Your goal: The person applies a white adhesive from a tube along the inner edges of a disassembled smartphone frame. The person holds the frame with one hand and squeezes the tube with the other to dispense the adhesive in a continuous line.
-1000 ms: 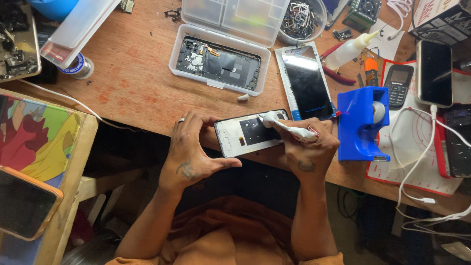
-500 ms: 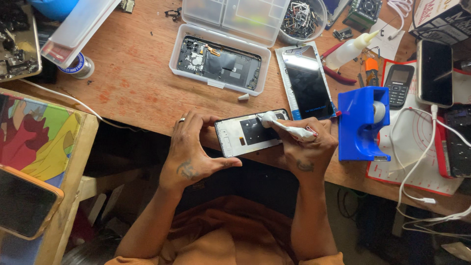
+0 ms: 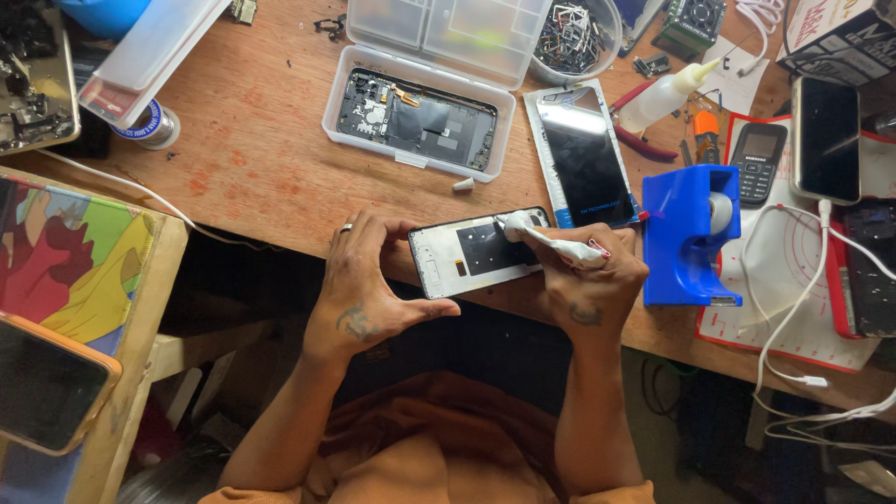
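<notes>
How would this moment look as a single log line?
left hand: steadies phone frame | right hand: holds white tube, tip on frame | wooden bench

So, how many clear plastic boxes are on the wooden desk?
2. One open box at top centre holds a phone board. A closed box lies tilted at upper left. Others may be hidden outside the view.

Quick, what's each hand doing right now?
Left hand: gripping the white phone frame by its edge.
Right hand: closed around a white glue tube, tip on the frame.
</notes>
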